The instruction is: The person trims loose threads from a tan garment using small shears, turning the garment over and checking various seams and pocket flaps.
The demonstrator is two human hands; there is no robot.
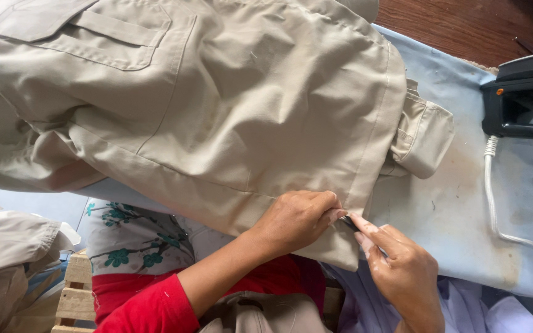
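Here, nearest the viewer, a red sleeve [149, 305] leads up to the left hand [297, 219], whose fingers are curled and pressed together on the lower hem of a beige garment [229, 111]. Just beside it the right hand [402, 271] pinches a small dark object [349, 222] against the same hem; the object is too small and too covered to identify. The two hands meet at one spot on the hem, near the side seam, fingertips touching — work appears confined to this point, and how much of the hem has been treated cannot be told. The garment lies spread flat over a pale blue padded cover [464, 209] on the bench, its hem hanging slightly over the near edge; one cuffed sleeve [424, 139] sticks out at the right, and a flapped pocket [103, 34] shows at the far left. The cloth looks largely smooth, with light creases remaining toward the left, where it bunches. A floral cloth [134, 237] lies under the garment's near edge, and more beige fabric [7, 259] is heaped at the lower left. Farther off, at the right, a dark electric iron [522, 98] rests on the cover, well apart from both hands — untouched at this moment — its white cord [495, 203] trailing toward the near right. Beyond, bare brown wood [464, 24] shows.
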